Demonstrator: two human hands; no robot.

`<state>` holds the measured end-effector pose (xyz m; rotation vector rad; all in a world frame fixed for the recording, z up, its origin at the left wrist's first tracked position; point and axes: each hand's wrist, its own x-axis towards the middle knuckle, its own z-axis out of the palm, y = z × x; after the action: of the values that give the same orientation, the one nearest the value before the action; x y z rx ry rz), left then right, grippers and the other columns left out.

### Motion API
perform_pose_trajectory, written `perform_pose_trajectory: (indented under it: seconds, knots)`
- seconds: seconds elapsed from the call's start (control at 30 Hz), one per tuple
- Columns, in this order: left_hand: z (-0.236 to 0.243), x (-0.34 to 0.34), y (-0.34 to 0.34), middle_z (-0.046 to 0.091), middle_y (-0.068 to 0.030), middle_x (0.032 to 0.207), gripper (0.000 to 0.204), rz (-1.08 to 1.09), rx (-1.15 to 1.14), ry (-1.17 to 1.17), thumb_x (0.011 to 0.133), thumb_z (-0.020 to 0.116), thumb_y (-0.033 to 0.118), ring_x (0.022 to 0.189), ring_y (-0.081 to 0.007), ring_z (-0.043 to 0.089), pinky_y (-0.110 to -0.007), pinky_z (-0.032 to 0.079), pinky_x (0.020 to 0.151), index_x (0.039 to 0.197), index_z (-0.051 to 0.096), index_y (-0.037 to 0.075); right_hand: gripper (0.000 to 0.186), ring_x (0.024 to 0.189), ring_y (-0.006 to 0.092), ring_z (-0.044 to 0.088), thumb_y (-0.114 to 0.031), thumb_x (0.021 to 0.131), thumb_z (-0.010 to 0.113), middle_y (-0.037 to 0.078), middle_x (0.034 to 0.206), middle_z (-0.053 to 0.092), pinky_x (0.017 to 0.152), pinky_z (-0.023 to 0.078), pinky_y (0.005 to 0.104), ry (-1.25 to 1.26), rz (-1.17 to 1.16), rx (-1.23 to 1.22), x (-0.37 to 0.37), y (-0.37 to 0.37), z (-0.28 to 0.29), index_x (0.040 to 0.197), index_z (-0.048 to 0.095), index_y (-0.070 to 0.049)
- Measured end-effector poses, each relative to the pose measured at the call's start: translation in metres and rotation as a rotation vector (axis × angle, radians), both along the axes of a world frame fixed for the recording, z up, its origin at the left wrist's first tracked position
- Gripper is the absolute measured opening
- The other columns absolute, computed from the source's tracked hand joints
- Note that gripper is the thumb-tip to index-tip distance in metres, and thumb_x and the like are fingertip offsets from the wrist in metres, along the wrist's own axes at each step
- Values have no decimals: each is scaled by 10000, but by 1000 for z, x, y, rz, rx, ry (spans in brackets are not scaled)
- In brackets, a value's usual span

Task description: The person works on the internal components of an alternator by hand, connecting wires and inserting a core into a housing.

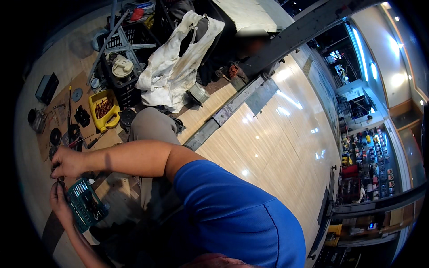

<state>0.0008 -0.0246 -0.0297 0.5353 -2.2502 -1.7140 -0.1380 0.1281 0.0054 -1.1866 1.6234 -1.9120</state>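
Observation:
At the far left my right hand (pixel 70 162) reaches across with its fingers pinched together. Just below it is my left hand (pixel 59 201), with its fingers curled. Between them both hands grip a small dark part (pixel 61 179), mostly covered by the fingers and too small to name. Beside my left hand lies an open green socket set case (pixel 87 204) with rows of metal bits. Near my right hand, on a brown cardboard sheet (pixel 62 114), lie a screwdriver (pixel 95 141), a black disc (pixel 55 136) and several dark loose parts.
A yellow cut-open jug (pixel 104 110) holds copper-coloured pieces. Behind it stands a black crate (pixel 129 91) with a cream-coloured part. A stained white cloth (pixel 176 64) drapes nearby. A long metal beam (pixel 237 102) crosses the tiled floor; a black box (pixel 47 89) stands far left.

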Motion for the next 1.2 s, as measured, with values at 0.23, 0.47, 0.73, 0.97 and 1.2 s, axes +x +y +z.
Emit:
perform_pose_trajectory:
  seconds: [0.23,0.47,0.73,0.97,1.2]
  knots:
    - [20,6,-3,477,59,719,223,-298,624,-20,969,499,245,558,5,352,-168,245,472,1053,547,45,188,620,154,618,-125,745,726,109,700,664,586,485,296,-157,192,134,-6,6,9,831,665,31]
    - [4,2,5,601,-56,871,252,-29,-179,33,933,544,135,798,-118,555,-254,451,721,1120,552,-33,190,678,219,648,-128,724,731,153,737,668,631,498,317,120,-34,96,4,5,9,820,666,22]
    - [29,9,21,595,-62,871,208,-53,-462,34,941,518,129,797,-132,544,-257,438,753,1017,572,-57,215,696,239,658,-169,723,740,171,741,662,623,501,341,141,85,138,-6,6,3,822,673,10]
    - [21,15,-12,570,-19,892,210,-275,361,-110,932,544,157,814,-104,524,-242,425,749,1014,579,-33,350,679,351,624,-318,712,745,207,695,615,600,486,397,401,17,108,-9,0,-1,757,648,15]
    - [14,9,10,637,-85,1002,217,-50,-321,-31,908,564,80,932,-141,580,-283,444,836,1078,568,-54,328,728,388,614,-299,730,720,221,719,617,652,492,416,442,-85,157,-2,-3,-7,765,650,20]
